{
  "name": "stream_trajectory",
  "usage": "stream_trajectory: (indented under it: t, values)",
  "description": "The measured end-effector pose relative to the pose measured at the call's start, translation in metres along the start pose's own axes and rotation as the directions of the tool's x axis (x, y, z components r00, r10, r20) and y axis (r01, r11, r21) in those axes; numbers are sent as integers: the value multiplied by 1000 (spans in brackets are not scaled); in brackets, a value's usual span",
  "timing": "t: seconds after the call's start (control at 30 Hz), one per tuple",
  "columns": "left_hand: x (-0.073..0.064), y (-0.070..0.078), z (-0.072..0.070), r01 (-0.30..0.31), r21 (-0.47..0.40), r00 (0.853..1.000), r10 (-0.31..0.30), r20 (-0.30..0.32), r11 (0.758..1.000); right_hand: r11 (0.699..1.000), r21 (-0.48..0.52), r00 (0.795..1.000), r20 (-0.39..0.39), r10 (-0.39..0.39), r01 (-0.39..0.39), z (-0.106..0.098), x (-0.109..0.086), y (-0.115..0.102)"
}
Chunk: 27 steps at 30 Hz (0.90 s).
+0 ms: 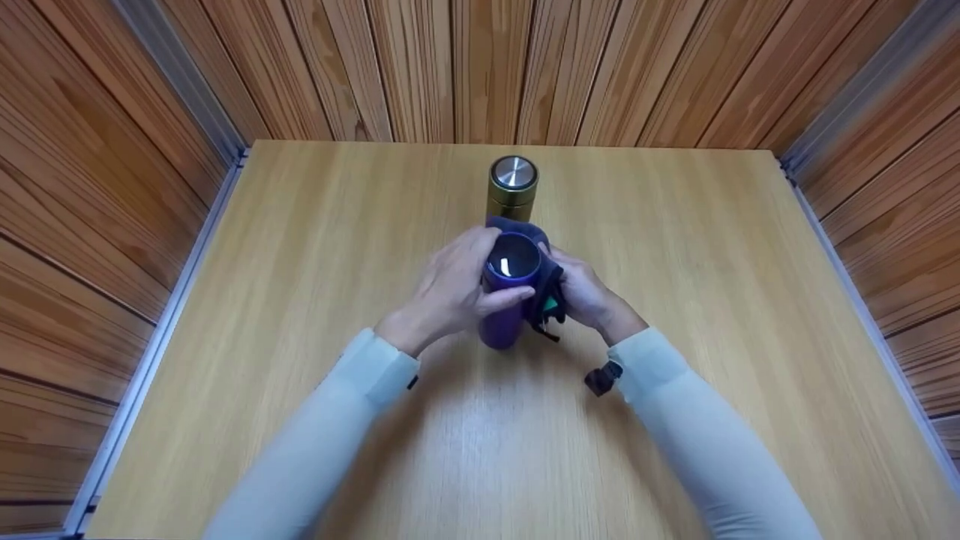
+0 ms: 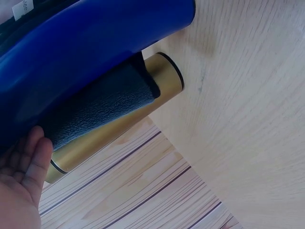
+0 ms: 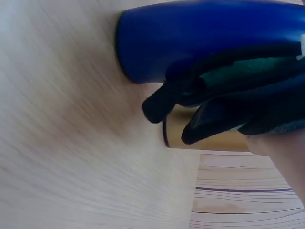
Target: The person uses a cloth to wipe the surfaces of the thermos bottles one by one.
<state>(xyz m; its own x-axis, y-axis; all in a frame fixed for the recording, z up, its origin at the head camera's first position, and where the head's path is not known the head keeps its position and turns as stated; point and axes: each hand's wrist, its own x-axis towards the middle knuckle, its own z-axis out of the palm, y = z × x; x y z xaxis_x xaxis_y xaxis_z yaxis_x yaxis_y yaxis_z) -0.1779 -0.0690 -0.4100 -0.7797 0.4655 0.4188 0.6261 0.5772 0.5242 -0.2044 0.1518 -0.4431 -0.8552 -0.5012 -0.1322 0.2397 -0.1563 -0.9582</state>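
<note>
A shiny blue-purple bottle (image 1: 501, 326) with a dark glossy top stands upright mid-table. My left hand (image 1: 454, 281) grips it near the top, thumb across the front. On the other side, my right hand (image 1: 586, 292) holds a dark navy cloth item (image 1: 552, 283) against the bottle's right and back. Green shows among its folds, and the right wrist view shows its loose dark ends (image 3: 164, 102) hanging by the bottle. A small white tag (image 2: 23, 9) appears in the left wrist view. Right fingertips are mostly hidden by the cloth.
Just behind the bottle stands a gold thermos (image 1: 512, 196) with a silver lid, its lower part hidden in the head view. Wood-patterned walls (image 1: 480, 71) enclose the table (image 1: 300, 247) at the back and both sides.
</note>
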Motion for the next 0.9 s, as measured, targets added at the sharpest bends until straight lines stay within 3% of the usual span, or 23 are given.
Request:
stream_trajectory:
  t: [0.2, 0.5, 0.7, 0.9]
  values:
    - [-1, -1, 0, -6, -5, 1000, 6, -8, 1000, 999, -34, 999, -28, -21, 20, 1, 5, 9]
    - [-1, -1, 0, 17, -12, 1000, -17, 5, 1000, 986, -127, 991, -73, -113, 103, 2, 9, 28]
    - [-1, 0, -1, 5, 8, 1000, -5, 3, 1000, 987, -149, 997, -53, -64, 55, -3, 7, 25]
    - [0, -1, 0, -14, -39, 1000, 13, -2, 999, 1000, 14, 1000, 3, 28, -28, -8, 3, 18]
